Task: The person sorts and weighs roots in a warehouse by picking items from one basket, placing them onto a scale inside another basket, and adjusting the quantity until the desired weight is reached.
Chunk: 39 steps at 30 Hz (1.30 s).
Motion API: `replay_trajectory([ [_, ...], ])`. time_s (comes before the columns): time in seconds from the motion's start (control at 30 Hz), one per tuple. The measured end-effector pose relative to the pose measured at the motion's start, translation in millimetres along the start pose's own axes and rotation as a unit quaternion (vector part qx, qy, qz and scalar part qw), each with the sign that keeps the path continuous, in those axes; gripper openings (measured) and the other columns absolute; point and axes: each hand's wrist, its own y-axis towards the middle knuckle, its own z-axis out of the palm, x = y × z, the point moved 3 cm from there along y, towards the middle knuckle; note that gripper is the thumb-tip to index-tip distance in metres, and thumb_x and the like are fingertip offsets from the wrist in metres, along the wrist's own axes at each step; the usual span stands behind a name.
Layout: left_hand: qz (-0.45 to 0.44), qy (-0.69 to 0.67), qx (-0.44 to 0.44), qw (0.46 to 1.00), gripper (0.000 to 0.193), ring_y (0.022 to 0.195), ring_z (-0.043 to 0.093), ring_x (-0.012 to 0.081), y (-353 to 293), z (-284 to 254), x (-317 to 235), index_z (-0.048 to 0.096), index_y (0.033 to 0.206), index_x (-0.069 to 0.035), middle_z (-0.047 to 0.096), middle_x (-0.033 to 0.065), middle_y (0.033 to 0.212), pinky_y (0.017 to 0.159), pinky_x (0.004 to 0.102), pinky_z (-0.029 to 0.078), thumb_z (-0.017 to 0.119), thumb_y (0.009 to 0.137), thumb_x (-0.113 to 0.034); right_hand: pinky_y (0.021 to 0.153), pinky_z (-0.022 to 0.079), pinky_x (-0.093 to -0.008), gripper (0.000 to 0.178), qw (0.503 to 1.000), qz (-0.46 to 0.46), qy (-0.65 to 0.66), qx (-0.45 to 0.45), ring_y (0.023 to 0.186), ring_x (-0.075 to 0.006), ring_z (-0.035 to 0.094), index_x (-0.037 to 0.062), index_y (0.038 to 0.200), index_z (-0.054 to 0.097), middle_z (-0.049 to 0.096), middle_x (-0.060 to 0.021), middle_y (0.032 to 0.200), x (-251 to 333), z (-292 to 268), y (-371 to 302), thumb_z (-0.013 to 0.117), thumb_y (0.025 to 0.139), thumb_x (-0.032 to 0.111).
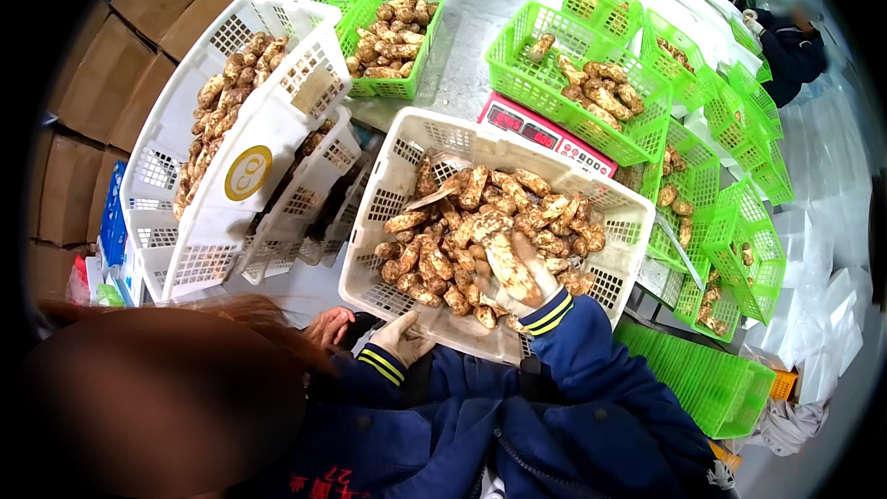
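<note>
A white slatted crate [393, 189] in front of me is heaped with brown, earthy mushrooms [517, 208]. My right hand [534, 288], in a pale glove with a blue sleeve, is inside the crate at its near side, closed around one long, thick mushroom [506, 265]. My left hand [403, 340], also gloved, grips the crate's near rim at the lower left corner. A bare hand [330, 323] of another person lies just left of it.
A tilted white crate [277, 134] of mushrooms leans on stacked crates at left, beside cardboard boxes [111, 74]. A scale with a red display [545, 134] stands behind my crate. Green baskets [517, 60] with mushrooms crowd the table; empty green ones are stacked at lower right [702, 379]. A co-worker's head is at lower left, and another person [790, 51] stands far right.
</note>
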Motion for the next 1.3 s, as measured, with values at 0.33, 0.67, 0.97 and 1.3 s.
replay_trajectory([
  [0.33,0.043,0.021,0.011,0.999,0.014,0.083,0.060,0.0249,-22.2,-28.8,-46.2,0.058,0.095,-0.006,0.061,0.0083,0.086,0.082,0.0428,0.050,0.056,0.090,-0.019,0.098,0.043,-0.0455,0.060,0.998,0.012,-0.066,0.018,0.119,-0.0279,0.049,0.0055,0.136,0.036,0.046,-0.0144,0.134,-1.3,-7.2,2.4,0.053,0.090,0.040],
  [0.67,-0.017,0.008,-0.054,0.998,0.024,0.091,0.057,0.0239,12.4,-18.8,3.4,0.056,0.107,-0.005,0.059,0.0076,0.095,0.090,0.0448,0.046,0.055,0.092,-0.023,0.090,0.049,-0.0378,0.053,0.982,-0.003,-0.188,-0.031,0.108,-0.0246,0.057,0.0002,0.128,0.040,0.054,-0.0142,0.122,-26.4,26.0,24.8,0.065,0.085,0.018],
  [0.97,0.005,0.032,-0.020,0.999,0.024,0.095,0.058,0.0230,8.8,-11.8,3.6,0.055,0.101,-0.002,0.060,0.0083,0.094,0.089,0.0411,0.048,0.056,0.091,-0.024,0.082,0.050,-0.0368,0.074,0.470,0.018,-0.860,-0.198,0.096,-0.0308,0.060,0.0092,0.142,0.028,0.058,-0.0216,0.113,-31.2,-38.8,-1.8,0.065,0.080,0.025],
  [1.3,0.003,0.031,-0.055,0.998,0.025,0.095,0.057,0.0252,4.6,-7.5,4.2,0.057,0.103,-0.004,0.059,0.0091,0.096,0.089,0.0406,0.048,0.059,0.089,-0.024,0.085,0.044,-0.0384,0.066,0.289,-0.157,-0.941,-0.075,0.099,-0.0283,0.052,0.0109,0.139,0.034,0.057,-0.0115,0.107,8.6,-30.6,-21.6,0.059,0.078,0.013],
])
